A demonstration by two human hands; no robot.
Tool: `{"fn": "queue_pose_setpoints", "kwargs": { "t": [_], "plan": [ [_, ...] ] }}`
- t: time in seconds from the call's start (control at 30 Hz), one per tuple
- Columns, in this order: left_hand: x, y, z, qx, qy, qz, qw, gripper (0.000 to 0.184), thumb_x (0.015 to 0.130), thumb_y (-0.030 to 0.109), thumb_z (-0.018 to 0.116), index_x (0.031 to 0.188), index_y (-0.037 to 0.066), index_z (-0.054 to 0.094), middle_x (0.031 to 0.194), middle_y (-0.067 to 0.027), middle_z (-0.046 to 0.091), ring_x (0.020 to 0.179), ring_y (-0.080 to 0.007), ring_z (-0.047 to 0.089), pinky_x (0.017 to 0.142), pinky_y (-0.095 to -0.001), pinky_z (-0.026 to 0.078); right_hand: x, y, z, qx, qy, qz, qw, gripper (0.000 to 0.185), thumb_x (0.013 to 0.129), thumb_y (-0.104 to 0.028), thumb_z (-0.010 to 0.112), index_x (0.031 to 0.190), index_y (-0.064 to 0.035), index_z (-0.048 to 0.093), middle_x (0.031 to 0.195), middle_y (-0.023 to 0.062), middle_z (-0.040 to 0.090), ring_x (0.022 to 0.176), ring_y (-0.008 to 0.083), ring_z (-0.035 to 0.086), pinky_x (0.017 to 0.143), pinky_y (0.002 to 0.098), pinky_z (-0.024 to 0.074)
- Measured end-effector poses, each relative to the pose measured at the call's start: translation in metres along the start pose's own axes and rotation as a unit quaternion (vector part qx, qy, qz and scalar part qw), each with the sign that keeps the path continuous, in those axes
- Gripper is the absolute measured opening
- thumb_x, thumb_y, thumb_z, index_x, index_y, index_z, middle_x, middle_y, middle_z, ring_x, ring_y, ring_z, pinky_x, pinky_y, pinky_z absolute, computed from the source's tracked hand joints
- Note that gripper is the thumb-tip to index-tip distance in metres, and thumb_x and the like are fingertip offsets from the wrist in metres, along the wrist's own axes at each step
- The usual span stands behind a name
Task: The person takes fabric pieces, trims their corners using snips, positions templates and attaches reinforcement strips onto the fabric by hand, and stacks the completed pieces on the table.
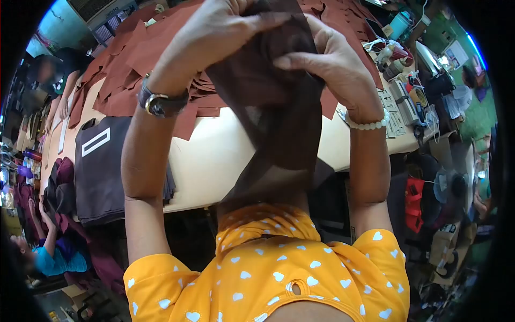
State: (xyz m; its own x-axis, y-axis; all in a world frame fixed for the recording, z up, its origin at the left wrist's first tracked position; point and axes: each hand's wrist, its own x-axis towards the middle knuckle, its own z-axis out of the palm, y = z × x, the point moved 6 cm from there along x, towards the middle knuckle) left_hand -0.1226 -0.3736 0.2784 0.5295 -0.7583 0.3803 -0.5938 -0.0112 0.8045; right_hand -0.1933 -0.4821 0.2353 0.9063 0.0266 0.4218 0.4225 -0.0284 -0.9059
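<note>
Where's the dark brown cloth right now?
In the head view, the dark brown cloth is at upper centre, held up between the left hand and right hand, in front of the rust-brown fabric pieces on the cream-topped table.

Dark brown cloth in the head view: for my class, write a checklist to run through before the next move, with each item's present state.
1. Left hand on the long dark brown cloth: ok, its thumb lies along the upper part.
2. Right hand on it: ok, thumb on the near face.
3. Cloth spread flat: not ok, it hangs in folds.
4. Dark grey cloth stack with a white rectangular outline apart from the held cloth: ok.
5. Loose reddish-brown cloth pieces squared up: not ok, they overlap unevenly.
6. Far face unmarked: cannot tell, it is turned away.
</note>
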Motion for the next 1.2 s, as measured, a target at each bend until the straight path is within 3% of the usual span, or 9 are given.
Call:
{"fn": "queue_pose_setpoints", "kwargs": {
  "t": [0.4, 0.63, 0.8, 0.9, 0.93, 0.97, 1.0, 1.07, 1.2],
  "plan": [
    [0.000, -0.009, -0.124, 0.196, 0.233, -0.066, 0.950, 0.024, 0.084, 0.023, 0.064, 0.092, 0.001, 0.067, 0.072, -0.0031, 0.064, 0.062, -0.0070, 0.055, 0.059, -0.0220, 0.045, -0.038, 0.010, -0.029, -0.043, -0.115, 0.206, 0.971, 0.053, 0.071, -0.001, 0.068, 0.120, 0.0027, 0.049, 0.105, 0.0036, 0.060, 0.093, 0.0096, 0.057, 0.087, 0.0236, 0.0449],
    [-0.001, -0.146, -0.195, -0.014, 0.194, -0.168, 0.966, 0.038, 0.084, 0.023, 0.066, 0.104, -0.007, 0.059, 0.085, -0.0060, 0.064, 0.071, -0.0083, 0.061, 0.064, -0.0217, 0.050, -0.009, 0.052, -0.123, -0.206, -0.079, 0.300, 0.928, 0.038, 0.070, -0.007, 0.070, 0.106, 0.0026, 0.060, 0.088, 0.0040, 0.064, 0.075, 0.0097, 0.060, 0.074, 0.0227, 0.0488],
    [0.026, -0.180, -0.216, 0.005, 0.191, -0.164, 0.968, 0.031, 0.084, 0.023, 0.065, 0.105, 0.000, 0.060, 0.095, -0.0056, 0.065, 0.081, -0.0128, 0.060, 0.074, -0.0250, 0.049, 0.083, 0.083, -0.201, -0.512, 0.050, 0.153, 0.844, 0.028, 0.070, -0.013, 0.072, 0.094, -0.0001, 0.065, 0.081, 0.0047, 0.065, 0.072, 0.0131, 0.060, 0.071, 0.0280, 0.0485],
    [0.032, -0.128, -0.268, 0.041, 0.313, 0.011, 0.949, 0.029, 0.085, 0.024, 0.063, 0.105, 0.002, 0.061, 0.098, -0.0047, 0.065, 0.082, -0.0133, 0.061, 0.074, -0.0241, 0.048, 0.099, 0.000, -0.216, -0.639, 0.248, -0.119, 0.718, 0.027, 0.078, -0.020, 0.065, 0.100, -0.0036, 0.066, 0.091, 0.0083, 0.068, 0.085, 0.0177, 0.063, 0.079, 0.0297, 0.0477],
    [0.013, -0.095, -0.261, 0.033, 0.336, -0.006, 0.941, 0.030, 0.088, 0.022, 0.059, 0.109, 0.001, 0.060, 0.101, -0.0059, 0.064, 0.088, -0.0138, 0.061, 0.078, -0.0258, 0.047, 0.085, -0.029, -0.202, -0.595, 0.269, -0.291, 0.699, 0.016, 0.080, 0.001, 0.059, 0.095, 0.0009, 0.063, 0.075, 0.0073, 0.064, 0.071, 0.0154, 0.061, 0.060, 0.0242, 0.0472],
    [-0.014, -0.067, -0.248, 0.023, 0.360, -0.021, 0.933, 0.030, 0.090, 0.021, 0.055, 0.113, 0.001, 0.058, 0.105, -0.0070, 0.064, 0.095, -0.0144, 0.060, 0.081, -0.0275, 0.047, 0.074, -0.037, -0.205, -0.295, 0.337, -0.174, 0.877, 0.018, 0.079, 0.002, 0.052, 0.081, -0.0037, 0.069, 0.077, 0.0107, 0.066, 0.079, 0.0248, 0.063, 0.072, 0.0337, 0.0496],
    [-0.026, -0.052, -0.247, 0.065, 0.302, 0.118, 0.944, 0.030, 0.092, 0.017, 0.049, 0.117, 0.001, 0.056, 0.110, -0.0098, 0.061, 0.101, -0.0153, 0.058, 0.081, -0.0268, 0.048, 0.051, -0.064, -0.207, -0.538, 0.336, -0.290, 0.716, 0.019, 0.078, -0.002, 0.056, 0.090, -0.0077, 0.069, 0.081, 0.0124, 0.068, 0.070, 0.0228, 0.064, 0.068, 0.0293, 0.0501],
    [-0.076, -0.018, -0.201, 0.148, 0.386, 0.070, 0.908, 0.029, 0.088, 0.019, 0.056, 0.112, 0.004, 0.061, 0.101, -0.0045, 0.064, 0.093, -0.0120, 0.059, 0.081, -0.0249, 0.044, 0.010, -0.050, -0.244, -0.477, 0.376, -0.165, 0.777, 0.023, 0.087, -0.010, 0.053, 0.104, -0.0026, 0.066, 0.107, 0.0043, 0.064, 0.092, 0.0135, 0.061, 0.084, 0.0272, 0.0464],
    [-0.144, -0.057, -0.166, 0.352, 0.223, 0.126, 0.900, 0.022, 0.086, 0.015, 0.061, 0.104, 0.001, 0.063, 0.094, -0.0045, 0.063, 0.087, -0.0120, 0.058, 0.082, -0.0257, 0.044, -0.081, 0.013, -0.224, -0.282, 0.348, -0.027, 0.894, 0.030, 0.086, 0.001, 0.041, 0.101, -0.0011, 0.066, 0.094, 0.0053, 0.065, 0.079, 0.0106, 0.061, 0.073, 0.0205, 0.0468]
  ]
}}
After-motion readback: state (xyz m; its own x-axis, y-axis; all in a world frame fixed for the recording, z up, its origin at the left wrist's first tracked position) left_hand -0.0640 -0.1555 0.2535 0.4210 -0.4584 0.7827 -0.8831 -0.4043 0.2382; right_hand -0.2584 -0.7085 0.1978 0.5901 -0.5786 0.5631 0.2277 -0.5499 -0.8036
